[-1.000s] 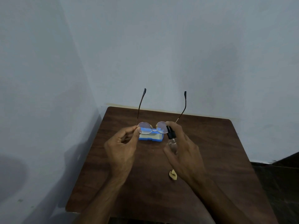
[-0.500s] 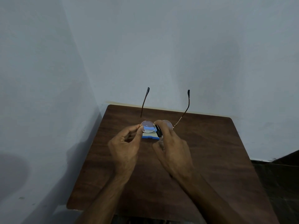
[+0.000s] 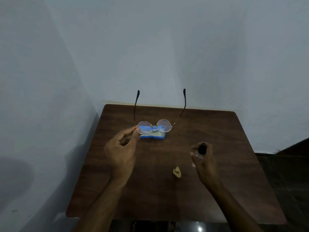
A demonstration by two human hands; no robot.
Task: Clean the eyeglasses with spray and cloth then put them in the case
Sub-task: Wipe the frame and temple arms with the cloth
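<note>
Walls (image 3: pixel 167 47) close off the far and left sides. The table (image 3: pixel 217 131) sits tight in that corner, so open room is only on the near and right sides.

Left hand (image 3: pixel 122 153): thumb and forefinger pinch the eyeglasses (image 3: pixel 163 125) at the outer rim of one lens, other fingers loosely curled. The glasses hang in the air above the far-centre of the table, temples unfolded and pointing away toward the far wall.

Right hand (image 3: pixel 205 163): curled round the spray bottle (image 3: pixel 202 149), black cap up, low over the right-centre wood and well apart from the glasses. Can't tell if the bottle base touches the table.

The blue case (image 3: pixel 150 136) lies open on the table directly below the lenses, with something pale inside, possibly the cloth. A small tan scrap (image 3: pixel 177 171) lies near the right hand; can't tell what it is.

Risks, as I read it:
- One-corner pinch: any push on the far lens could twist the frame or slip it out, dropping it onto the case.
- Thumb sits by the lens edge, so a smudge is likely.
- Spraying from where the bottle is now would mist the wood and the case more than the lenses.
- Temple tips are toward the far wall, so tilting forward may knock them.
- A right-hand sweep could flick the scrap.

Bare wood to the right and near edge gives the safest working space.
</note>
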